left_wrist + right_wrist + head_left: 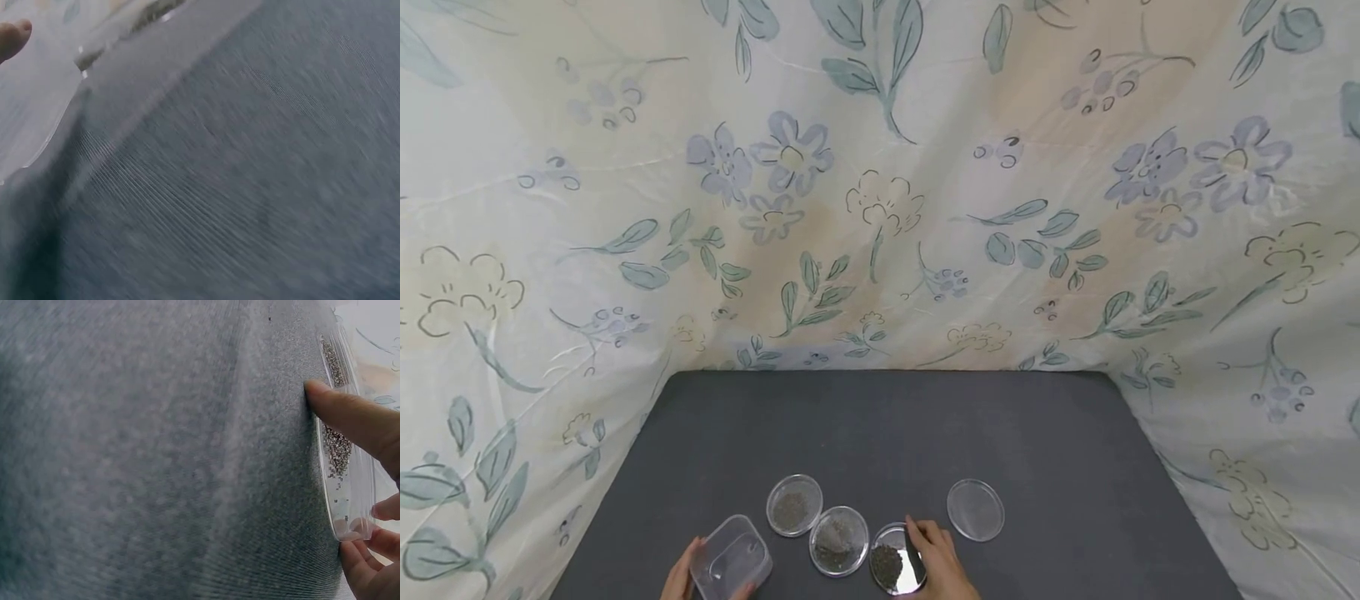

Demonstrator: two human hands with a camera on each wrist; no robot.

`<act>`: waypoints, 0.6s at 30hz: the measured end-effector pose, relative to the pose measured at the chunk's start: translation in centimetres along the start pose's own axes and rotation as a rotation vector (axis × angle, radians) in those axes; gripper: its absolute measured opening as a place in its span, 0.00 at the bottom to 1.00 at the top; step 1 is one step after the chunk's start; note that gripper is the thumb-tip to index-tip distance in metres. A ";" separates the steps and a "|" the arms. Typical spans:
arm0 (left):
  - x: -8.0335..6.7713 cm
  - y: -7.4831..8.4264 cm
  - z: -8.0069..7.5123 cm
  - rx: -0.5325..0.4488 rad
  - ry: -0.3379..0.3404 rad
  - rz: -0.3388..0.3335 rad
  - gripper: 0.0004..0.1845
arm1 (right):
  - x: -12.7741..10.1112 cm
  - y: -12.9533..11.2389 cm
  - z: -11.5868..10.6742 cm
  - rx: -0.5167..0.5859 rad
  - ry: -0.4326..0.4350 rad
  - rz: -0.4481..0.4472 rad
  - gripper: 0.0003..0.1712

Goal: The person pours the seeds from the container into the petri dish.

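Observation:
At the near left in the head view, my left hand (681, 573) grips a see-through rectangular plastic container (730, 552) by its sides. In the left wrist view a blurred fingertip (14, 40) lies against the container's pale wall (34, 106). My right hand (943, 568) holds a shallow round see-through dish (887, 565) by its rim, thumb on one side and fingers on the other. Small dark grains (339, 450) lie in that dish, gathered in a heap, seen in the right wrist view. Whether the dish touches the table cannot be told.
Two more round dishes stand between the hands: one with greyish grains (794, 505), one with darker grains (838, 542). A see-through round dish or lid (975, 510) lies to the right. Floral cloth (880, 208) hangs behind and beside the dark table (887, 425).

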State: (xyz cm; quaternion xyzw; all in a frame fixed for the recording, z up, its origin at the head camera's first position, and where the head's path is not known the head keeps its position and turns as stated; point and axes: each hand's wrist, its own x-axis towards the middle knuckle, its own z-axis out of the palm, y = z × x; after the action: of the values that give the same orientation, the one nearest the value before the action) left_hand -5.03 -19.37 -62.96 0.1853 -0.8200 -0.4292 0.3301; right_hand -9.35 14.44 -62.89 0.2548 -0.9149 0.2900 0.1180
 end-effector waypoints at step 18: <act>-0.5 -1.5 -0.4 0.069 -0.015 -0.019 0.54 | 1.9 -0.6 -4.7 0.070 -0.113 0.236 0.51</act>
State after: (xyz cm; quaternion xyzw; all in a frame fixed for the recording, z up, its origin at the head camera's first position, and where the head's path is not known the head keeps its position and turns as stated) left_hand -4.43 -20.18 -64.26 0.2008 -0.8350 -0.4053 0.3133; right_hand -10.36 16.03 -58.15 0.1656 -0.9329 0.3190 0.0224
